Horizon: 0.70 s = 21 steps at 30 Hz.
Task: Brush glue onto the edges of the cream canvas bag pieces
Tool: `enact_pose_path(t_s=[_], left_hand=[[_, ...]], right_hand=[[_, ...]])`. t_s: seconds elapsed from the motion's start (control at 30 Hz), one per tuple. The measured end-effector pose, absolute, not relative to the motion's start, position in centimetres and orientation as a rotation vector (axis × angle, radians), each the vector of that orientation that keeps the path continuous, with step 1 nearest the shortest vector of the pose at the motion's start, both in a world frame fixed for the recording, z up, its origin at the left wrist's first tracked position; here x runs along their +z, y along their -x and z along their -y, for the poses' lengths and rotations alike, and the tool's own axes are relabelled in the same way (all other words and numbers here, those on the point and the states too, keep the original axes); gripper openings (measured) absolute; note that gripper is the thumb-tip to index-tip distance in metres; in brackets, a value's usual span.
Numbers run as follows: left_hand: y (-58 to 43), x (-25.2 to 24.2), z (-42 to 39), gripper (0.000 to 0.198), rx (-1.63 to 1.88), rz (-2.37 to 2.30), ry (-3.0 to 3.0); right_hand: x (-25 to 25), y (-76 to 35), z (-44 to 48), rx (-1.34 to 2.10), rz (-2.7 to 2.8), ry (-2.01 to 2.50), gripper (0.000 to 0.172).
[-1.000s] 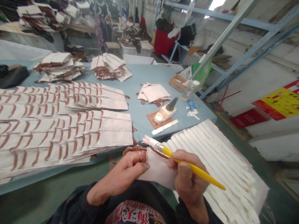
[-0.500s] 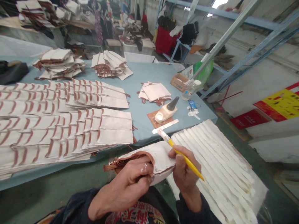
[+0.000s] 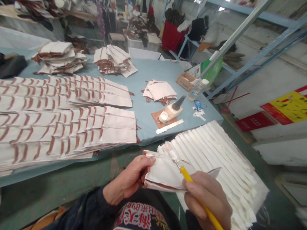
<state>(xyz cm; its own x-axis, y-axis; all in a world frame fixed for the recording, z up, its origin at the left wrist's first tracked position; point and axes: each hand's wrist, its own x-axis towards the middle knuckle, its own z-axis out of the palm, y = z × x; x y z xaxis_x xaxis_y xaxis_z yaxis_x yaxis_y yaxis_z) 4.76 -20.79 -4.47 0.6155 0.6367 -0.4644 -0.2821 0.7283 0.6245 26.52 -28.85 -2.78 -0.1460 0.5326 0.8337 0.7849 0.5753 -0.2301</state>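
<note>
Blue table (image 3: 158, 68) beyond yellow brush (image 3: 186, 174); blurred heap (image 3: 140, 28) behind, perhaps scraps.

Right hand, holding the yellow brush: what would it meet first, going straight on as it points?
Probably the pale piece in the left hand, just ahead beneath the yellow brush; depth is unclear, so the right hand may be touching it.

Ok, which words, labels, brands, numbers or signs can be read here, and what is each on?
"海天", apparently: clothing, large red characters.
"出来的", apparently: same clothing, smaller.
"SBS", apparently: box.
Too small or blurred to read: bottle, blue packet, yellow poster, red sign.
No legible numbers.
</note>
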Motion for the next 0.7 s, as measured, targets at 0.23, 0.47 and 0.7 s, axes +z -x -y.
enact_pose_path(t_s=[0.23, 0.47, 0.7], left_hand=[[-5.4, -1.5, 20.3, 0.043, 0.64, -0.818, -0.758], [-4.3, -1.0, 19.6, 0.029, 0.678, -0.951, -1.207], [-3.3, 1.0, 19.2, 0.023, 0.657, -0.835, -1.432]], right_hand=[[-2.8, -23.9, 29.0, -0.19, 1.31, 1.168, 0.029], [0.5, -23.5, 28.5, 0.14, 1.256, 1.021, 0.028], [0.5, -24.7, 27.0, 0.241, 1.501, 1.079, 0.021]])
